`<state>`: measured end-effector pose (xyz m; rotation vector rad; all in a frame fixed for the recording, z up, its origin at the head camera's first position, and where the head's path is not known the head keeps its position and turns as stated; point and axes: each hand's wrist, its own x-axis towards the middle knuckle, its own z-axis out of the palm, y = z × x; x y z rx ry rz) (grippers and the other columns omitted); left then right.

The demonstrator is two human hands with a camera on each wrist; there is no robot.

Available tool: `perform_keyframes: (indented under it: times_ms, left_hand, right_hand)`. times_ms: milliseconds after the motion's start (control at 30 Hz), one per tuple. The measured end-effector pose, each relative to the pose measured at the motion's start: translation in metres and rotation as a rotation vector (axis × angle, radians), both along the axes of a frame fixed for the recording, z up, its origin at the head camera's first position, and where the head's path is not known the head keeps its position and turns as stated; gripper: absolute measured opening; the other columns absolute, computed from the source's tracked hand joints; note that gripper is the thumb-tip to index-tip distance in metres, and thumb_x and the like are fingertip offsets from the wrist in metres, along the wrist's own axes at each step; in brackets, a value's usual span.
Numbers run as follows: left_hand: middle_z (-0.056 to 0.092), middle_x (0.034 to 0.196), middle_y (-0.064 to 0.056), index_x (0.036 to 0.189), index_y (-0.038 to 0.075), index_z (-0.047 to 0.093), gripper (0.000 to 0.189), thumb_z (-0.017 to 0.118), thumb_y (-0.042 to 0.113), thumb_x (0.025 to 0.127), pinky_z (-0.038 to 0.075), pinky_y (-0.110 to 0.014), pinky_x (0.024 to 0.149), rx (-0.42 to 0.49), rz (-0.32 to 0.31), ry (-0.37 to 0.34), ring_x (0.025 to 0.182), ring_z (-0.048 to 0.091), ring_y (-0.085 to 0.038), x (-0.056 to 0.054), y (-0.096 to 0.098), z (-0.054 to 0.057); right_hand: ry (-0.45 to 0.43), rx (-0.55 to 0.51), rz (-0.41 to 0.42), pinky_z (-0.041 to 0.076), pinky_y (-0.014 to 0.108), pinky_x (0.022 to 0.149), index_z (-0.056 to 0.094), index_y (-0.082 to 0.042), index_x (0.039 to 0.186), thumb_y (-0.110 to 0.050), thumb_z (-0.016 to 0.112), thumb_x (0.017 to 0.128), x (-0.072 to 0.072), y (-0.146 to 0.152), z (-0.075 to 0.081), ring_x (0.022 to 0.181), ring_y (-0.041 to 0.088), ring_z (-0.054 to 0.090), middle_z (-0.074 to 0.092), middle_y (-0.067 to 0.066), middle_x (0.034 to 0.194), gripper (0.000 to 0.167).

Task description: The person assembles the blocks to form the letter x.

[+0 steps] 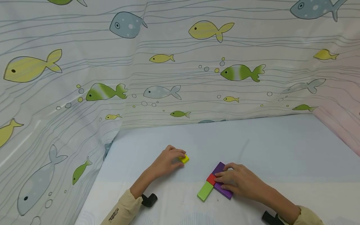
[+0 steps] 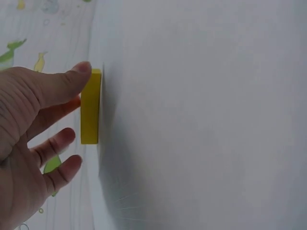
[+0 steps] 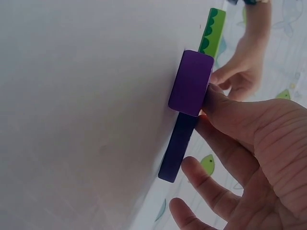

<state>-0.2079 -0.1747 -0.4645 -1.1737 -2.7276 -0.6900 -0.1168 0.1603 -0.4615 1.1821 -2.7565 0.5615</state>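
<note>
My left hand (image 1: 168, 161) holds a small yellow block (image 1: 184, 159) between thumb and index finger, low over the table; in the left wrist view the block (image 2: 90, 110) stands out against white, the other fingers spread apart from it. My right hand (image 1: 240, 181) rests its fingertips on a joined group of blocks. Under them lie a red block (image 1: 211, 179), a near purple block (image 1: 224, 191) and a far purple block (image 1: 217, 167). A light green block (image 1: 205, 191) meets the red one. In the right wrist view the thumb touches the purple block (image 3: 192, 81)'s upper edge.
The white table (image 1: 157, 137) ends at a fish-patterned curtain (image 1: 197, 78) behind and on the left. A pinkish curtain part (image 1: 343, 103) hangs at the right. A black wrist camera (image 1: 149, 200) sits at the left sleeve, another (image 1: 271, 218) at the right.
</note>
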Motion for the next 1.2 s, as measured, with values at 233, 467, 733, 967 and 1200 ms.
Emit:
perform_keyframes:
  times_ms: [233, 467, 733, 967, 1200]
  left_hand:
    - [0.066, 0.125, -0.001, 0.107, 0.011, 0.072, 0.027, 0.081, 0.016, 0.082, 0.046, -0.036, 0.085, -0.013, -0.010, 0.003, 0.104, 0.050, -0.019, -0.0020, 0.0009, 0.0021]
    - [0.068, 0.120, 0.002, 0.104, 0.013, 0.071, 0.026, 0.082, 0.012, 0.081, 0.047, -0.033, 0.083, -0.030, -0.004, 0.038, 0.101, 0.051, -0.018, -0.0034, 0.0035, 0.0028]
    - [0.070, 0.111, 0.003, 0.103, 0.013, 0.070, 0.027, 0.083, 0.008, 0.079, 0.047, -0.034, 0.080, -0.060, -0.021, 0.125, 0.097, 0.051, -0.019, -0.0056, 0.0065, 0.0029]
    - [0.072, 0.102, 0.003, 0.098, 0.013, 0.071, 0.023, 0.084, 0.010, 0.079, 0.045, -0.032, 0.077, -0.041, -0.031, 0.137, 0.091, 0.050, -0.017, -0.0055, 0.0083, 0.0039]
    - [0.073, 0.100, 0.004, 0.096, 0.013, 0.073, 0.021, 0.084, 0.015, 0.079, 0.044, -0.031, 0.077, -0.062, -0.030, 0.144, 0.091, 0.051, -0.016, -0.0047, 0.0094, 0.0037]
  right_hand:
    - [0.004, 0.009, 0.003, 0.046, 0.046, 0.085, 0.074, -0.024, 0.120, -0.028, 0.074, 0.088, -0.0010, -0.0005, -0.0002, 0.109, 0.015, 0.053, 0.066, -0.015, 0.123, 0.032]
    - [0.031, 0.016, 0.018, 0.047, 0.045, 0.085, 0.074, -0.023, 0.119, -0.028, 0.075, 0.088, -0.0021, -0.0007, 0.0000, 0.108, 0.017, 0.054, 0.067, -0.013, 0.122, 0.032]
    - [0.031, 0.017, 0.021, 0.047, 0.044, 0.084, 0.074, -0.022, 0.119, -0.027, 0.075, 0.088, -0.0019, -0.0013, 0.0013, 0.107, 0.018, 0.055, 0.067, -0.012, 0.122, 0.032]
    - [0.016, 0.011, 0.019, 0.047, 0.044, 0.085, 0.074, -0.022, 0.119, -0.027, 0.075, 0.088, -0.0019, -0.0013, 0.0015, 0.108, 0.018, 0.055, 0.067, -0.012, 0.122, 0.031]
    - [0.001, 0.003, 0.014, 0.047, 0.045, 0.085, 0.074, -0.023, 0.120, -0.027, 0.075, 0.088, -0.0019, -0.0005, 0.0006, 0.109, 0.017, 0.054, 0.066, -0.013, 0.123, 0.032]
